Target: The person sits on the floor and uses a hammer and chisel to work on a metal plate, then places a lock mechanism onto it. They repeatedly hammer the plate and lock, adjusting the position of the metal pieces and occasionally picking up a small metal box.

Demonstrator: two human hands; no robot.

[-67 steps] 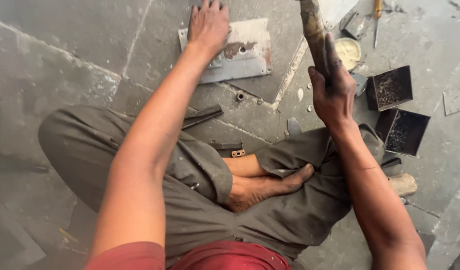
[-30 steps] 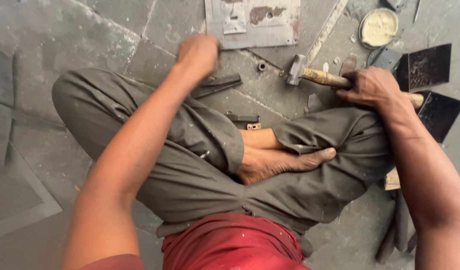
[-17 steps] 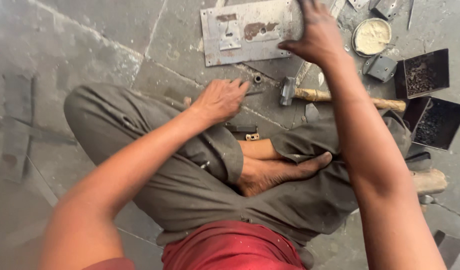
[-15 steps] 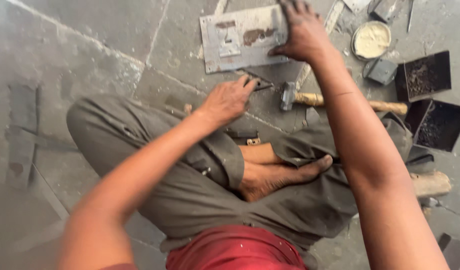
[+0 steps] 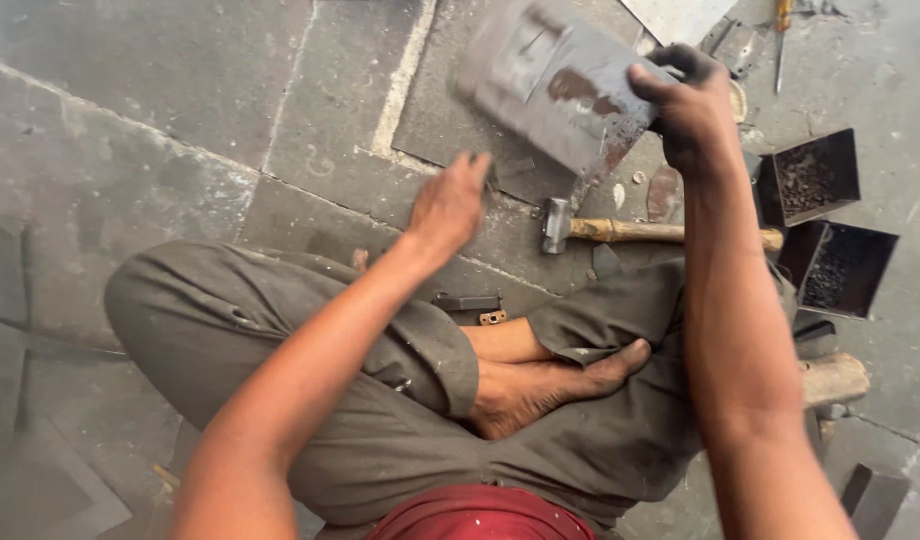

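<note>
Metal sheet (image 5: pixel 555 85) | tilted, long axis up-left to down-right | right hand (image 5: pixel 695 110) grip grasping its edge | left hand (image 5: pixel 450 200) released

Grey metal sheet (image 5: pixel 555 85), flat and roughly rectangular, marked with rust-brown patches. Lifted off the stone floor and tilted, blurred, gripped at its right edge by the right hand (image 5: pixel 692 110). Left hand (image 5: pixel 448 203) just below, apart from it.

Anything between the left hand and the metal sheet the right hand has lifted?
Nothing visible. The right hand grips the blurred metal sheet by its right edge, raised off the stone floor. The left hand is open just below-left of it, only bare floor between. The hammer lies off to the right.
</note>
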